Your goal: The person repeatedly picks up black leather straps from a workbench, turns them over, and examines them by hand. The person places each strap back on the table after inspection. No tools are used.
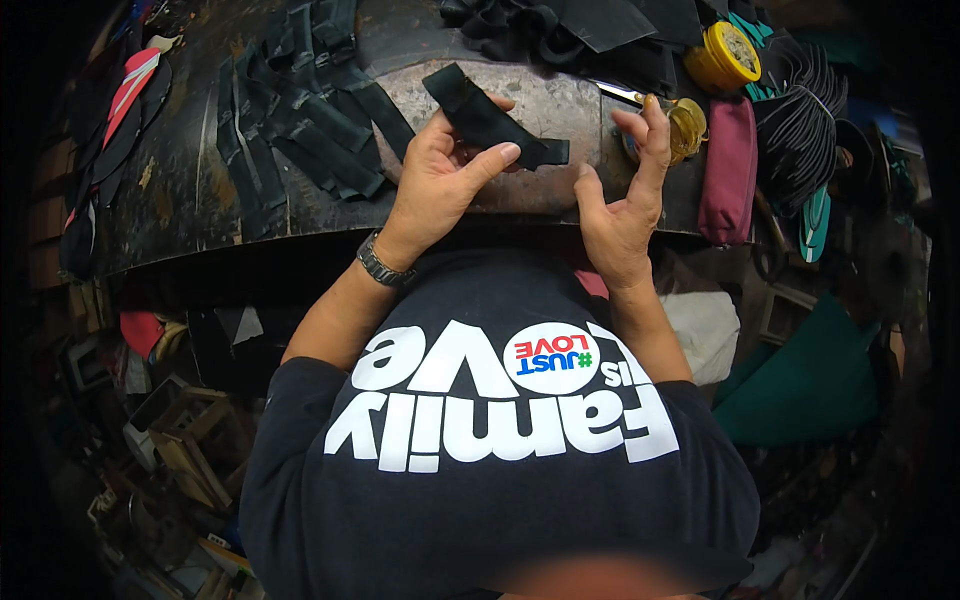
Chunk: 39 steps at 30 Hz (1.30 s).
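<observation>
My left hand [437, 180] holds a dark strip [487, 118], flat and flexible like rubber or leather. My thumb lies on its near edge, with the other fingers mostly hidden beneath. One end of the strip is wide; the other narrows toward the right. Just right of it, my right hand [622, 213] is raised with thumb and fingers apart, nothing visible between them. Beyond that hand stands an amber, glue-smeared jar [687, 130], partly covered by my fingers. A thin light-coloured tool [618, 92] lies beside the jar.
Dark strips [315, 135] spread over the worn bench [190, 205] to the left. More black pieces [560, 30] are piled at the back. On the right are a yellow tub [722, 58], a maroon pouch [729, 172] and a bundle of black cords [800, 115]. Wooden frames [195, 450] stand below left.
</observation>
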Motion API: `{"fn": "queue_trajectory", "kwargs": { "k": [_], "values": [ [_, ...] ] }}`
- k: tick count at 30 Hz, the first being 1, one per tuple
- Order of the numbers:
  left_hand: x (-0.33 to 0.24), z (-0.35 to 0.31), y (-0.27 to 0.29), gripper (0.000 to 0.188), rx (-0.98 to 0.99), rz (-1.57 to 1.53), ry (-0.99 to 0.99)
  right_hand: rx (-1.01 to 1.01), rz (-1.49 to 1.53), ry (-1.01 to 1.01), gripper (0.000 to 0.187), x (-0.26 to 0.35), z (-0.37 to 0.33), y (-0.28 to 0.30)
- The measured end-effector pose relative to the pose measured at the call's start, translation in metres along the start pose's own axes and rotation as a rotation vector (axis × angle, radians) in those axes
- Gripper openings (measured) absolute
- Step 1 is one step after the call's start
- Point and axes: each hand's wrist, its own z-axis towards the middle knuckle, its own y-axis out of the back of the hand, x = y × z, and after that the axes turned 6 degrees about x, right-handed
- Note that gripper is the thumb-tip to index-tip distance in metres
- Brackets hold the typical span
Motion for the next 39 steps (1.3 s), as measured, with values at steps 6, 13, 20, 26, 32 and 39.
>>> {"fn": "queue_trajectory", "kwargs": {
  "k": [6,13,20,26,32,39],
  "values": [
    [-0.002,-0.001,0.0,0.047,0.015,0.136,0.084,0.243,0.692,-0.258,0.082,0.008,0.001,-0.007],
    [0.005,-0.005,-0.001,0.056,-0.008,-0.028,0.067,0.208,0.838,-0.337,0.077,0.012,0.001,-0.014],
    [0.005,-0.002,-0.003,0.058,0.026,0.016,0.13,0.183,0.901,-0.317,0.075,0.003,0.004,-0.012],
    [0.001,-0.004,-0.003,0.062,0.022,-0.137,0.261,0.067,0.887,-0.301,0.067,0.004,-0.001,-0.012],
    [0.004,-0.002,-0.003,0.063,-0.033,-0.214,0.19,0.13,0.59,-0.263,0.051,0.002,-0.006,-0.012],
    [0.007,-0.004,-0.005,0.062,-0.016,-0.195,0.157,0.107,0.415,-0.208,0.028,0.006,-0.011,-0.019]
  ]
}}
